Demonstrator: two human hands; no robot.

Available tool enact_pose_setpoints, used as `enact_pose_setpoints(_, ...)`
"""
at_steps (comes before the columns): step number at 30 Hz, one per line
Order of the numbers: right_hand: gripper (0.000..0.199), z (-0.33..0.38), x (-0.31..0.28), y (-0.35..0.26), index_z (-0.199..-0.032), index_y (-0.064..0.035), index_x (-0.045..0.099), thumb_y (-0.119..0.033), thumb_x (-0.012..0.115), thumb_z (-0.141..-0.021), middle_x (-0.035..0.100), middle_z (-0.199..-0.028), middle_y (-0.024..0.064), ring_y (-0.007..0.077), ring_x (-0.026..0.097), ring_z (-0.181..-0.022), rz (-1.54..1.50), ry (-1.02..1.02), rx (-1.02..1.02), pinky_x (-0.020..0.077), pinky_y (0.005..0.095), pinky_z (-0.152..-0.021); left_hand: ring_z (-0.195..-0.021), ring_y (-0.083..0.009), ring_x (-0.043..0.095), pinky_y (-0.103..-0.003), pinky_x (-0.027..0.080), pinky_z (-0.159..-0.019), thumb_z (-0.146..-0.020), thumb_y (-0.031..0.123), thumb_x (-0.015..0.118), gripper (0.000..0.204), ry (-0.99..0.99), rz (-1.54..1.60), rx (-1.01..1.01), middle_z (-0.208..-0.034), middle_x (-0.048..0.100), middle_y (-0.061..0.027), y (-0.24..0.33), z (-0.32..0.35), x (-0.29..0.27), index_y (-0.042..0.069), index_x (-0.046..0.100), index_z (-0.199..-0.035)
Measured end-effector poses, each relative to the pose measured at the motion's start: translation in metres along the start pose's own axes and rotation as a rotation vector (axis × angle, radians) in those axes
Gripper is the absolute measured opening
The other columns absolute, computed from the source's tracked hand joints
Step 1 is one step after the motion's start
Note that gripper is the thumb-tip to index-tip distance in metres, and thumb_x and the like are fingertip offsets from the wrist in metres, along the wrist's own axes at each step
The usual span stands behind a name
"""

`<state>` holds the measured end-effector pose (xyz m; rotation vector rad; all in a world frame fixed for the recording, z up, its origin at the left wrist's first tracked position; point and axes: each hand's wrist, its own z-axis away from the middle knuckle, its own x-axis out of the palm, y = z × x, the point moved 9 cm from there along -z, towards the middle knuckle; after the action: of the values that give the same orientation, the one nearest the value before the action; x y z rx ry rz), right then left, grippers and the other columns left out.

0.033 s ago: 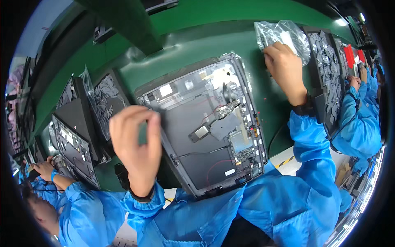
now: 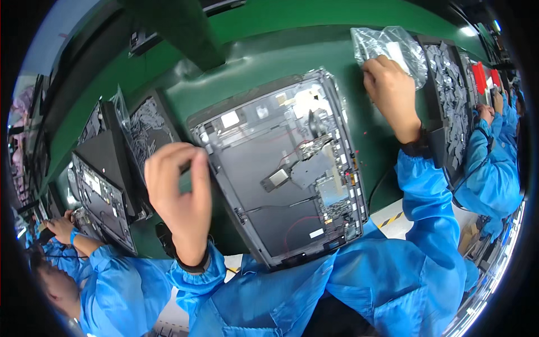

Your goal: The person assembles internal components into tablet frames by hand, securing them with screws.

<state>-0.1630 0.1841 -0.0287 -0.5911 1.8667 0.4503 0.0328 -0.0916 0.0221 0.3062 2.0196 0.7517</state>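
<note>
The left hand (image 2: pixel 178 188) sits farther left than before, half-curled. A smooth green worktop (image 2: pixel 281 53) carries a flat, dark device casing (image 2: pixel 275 195); beyond, a crinkled clear bag (image 2: pixel 411 57) is overlapped by the curled right hand (image 2: pixel 394 94). Either hand's hold is unclear.

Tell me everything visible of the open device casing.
The open device casing is a shallow, dark grey rectangular shell, plastic or metal by look. It holds a circuit board on its right side, a black cable and a pale square patch. It lies slanted, open side up, over the green table. The left hand is near its left edge; contact is unclear.
</note>
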Motion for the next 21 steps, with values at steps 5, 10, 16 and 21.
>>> enact_pose_setpoints(5,0.008,-0.001,0.001,0.002,-0.083,-0.0068,0.056,-0.012,0.063,-0.082,0.056,-0.082,0.0092,0.0301,0.060,-0.080,0.009,-0.057,-0.001,0.0499,0.0432,-0.064,-0.086,-0.0311,0.059,-0.037,0.046,-0.078,-0.083,0.005,0.068,0.010,-0.030,-0.212,-0.123,-0.090,0.064,-0.0124,-0.062,0.005,-0.008,0.001,0.064,-0.091)
enact_pose_setpoints(10,0.006,-0.001,-0.003,-0.002,-0.088,-0.0048,0.057,-0.007,0.061,-0.085,0.057,-0.083,0.0120,0.0321,0.059,-0.081,-0.089,0.010,-0.068,0.0488,0.0426,-0.066,-0.071,-0.0202,0.057,-0.031,0.046,-0.065,-0.085,0.005,0.067,0.014,-0.048,-0.403,-0.022,-0.089,0.062,-0.0107,-0.073,0.010,-0.005,-0.001,0.065,-0.098)
enact_pose_setpoints(16,0.012,0.006,-0.013,0.013,-0.099,-0.0028,0.064,-0.004,0.063,-0.087,0.066,-0.088,0.0121,0.0254,0.063,-0.074,-0.417,0.095,0.129,0.0504,0.0337,-0.068,-0.070,-0.0258,0.058,-0.035,0.046,-0.063,-0.082,0.000,0.067,0.005,-0.106,-0.263,-0.131,-0.080,0.060,-0.0115,-0.079,0.002,0.001,0.000,0.063,-0.086)
enact_pose_setpoints(21,0.017,0.017,0.000,0.014,-0.106,0.0004,0.068,-0.005,0.064,-0.091,0.070,-0.091,0.0072,0.0094,0.060,-0.072,-1.252,-0.079,0.434,0.0503,0.0238,-0.066,-0.066,-0.0137,0.059,-0.027,0.047,-0.061,-0.086,0.002,0.067,0.007,-0.146,-0.234,-0.197,-0.078,0.062,-0.0087,-0.086,0.003,0.000,-0.002,0.064,-0.090)
